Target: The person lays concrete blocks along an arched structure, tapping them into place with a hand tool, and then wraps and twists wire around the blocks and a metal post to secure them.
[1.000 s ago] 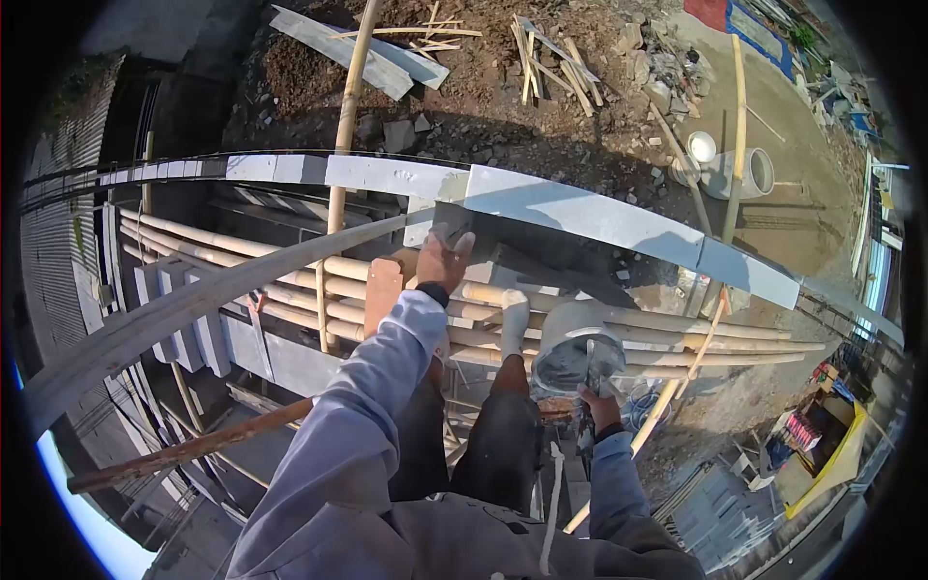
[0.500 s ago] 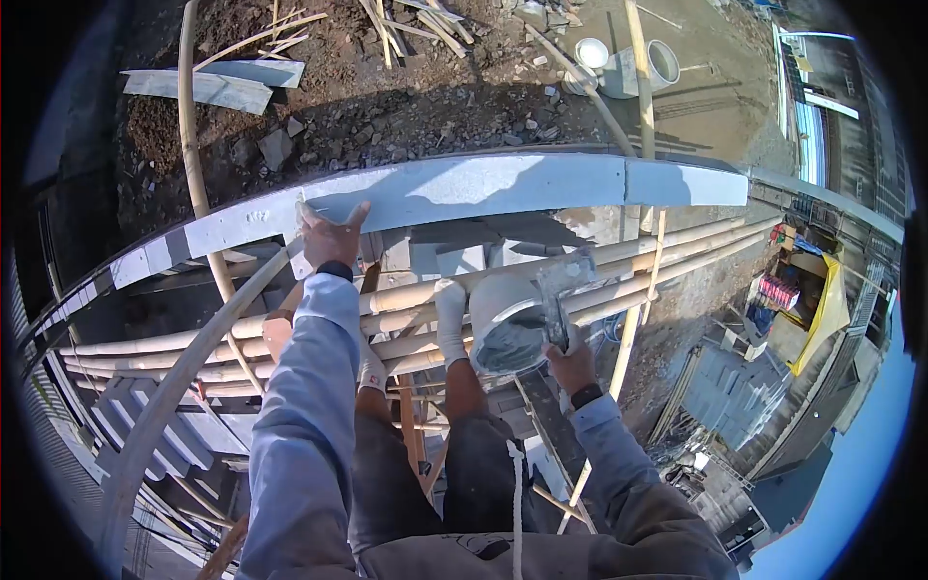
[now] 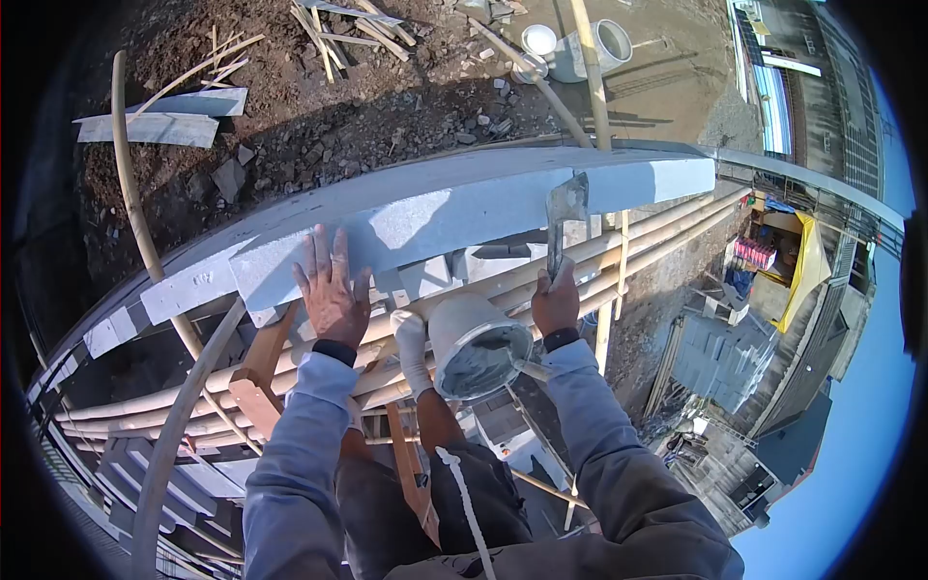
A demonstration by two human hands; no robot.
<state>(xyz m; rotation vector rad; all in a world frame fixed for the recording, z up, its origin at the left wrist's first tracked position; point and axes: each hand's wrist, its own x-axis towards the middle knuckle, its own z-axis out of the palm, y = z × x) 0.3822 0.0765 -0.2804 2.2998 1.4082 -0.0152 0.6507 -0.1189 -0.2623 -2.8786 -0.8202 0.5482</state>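
Observation:
Fingers spread, my left hand [image 3: 333, 295] lies against the near face of a long pale block [image 3: 435, 217] in the top row of a wall. My right hand [image 3: 556, 304] is closed round the handle of a trowel [image 3: 567, 201]. The trowel's blade points away from me and overlaps the block's face near a joint; whether it touches cannot be told. Between my hands and nearer to me is a bucket [image 3: 449, 324] holding grey wet mortar [image 3: 483, 362], with a stick-like handle leaning out of its right side.
Bamboo poles [image 3: 677, 220] run below the wall, with my socked foot [image 3: 411, 353] on them. An upright bamboo pole [image 3: 135, 193] and a grey pole [image 3: 179, 435] stand left. An orange-brown wooden piece [image 3: 259, 382] is near my left arm. Rubble and buckets [image 3: 614, 43] lie beyond the wall.
The view has swung right and closer to the wall. My left hand has spread flat on the block's face. The trowel has risen from beside the bucket to the block.

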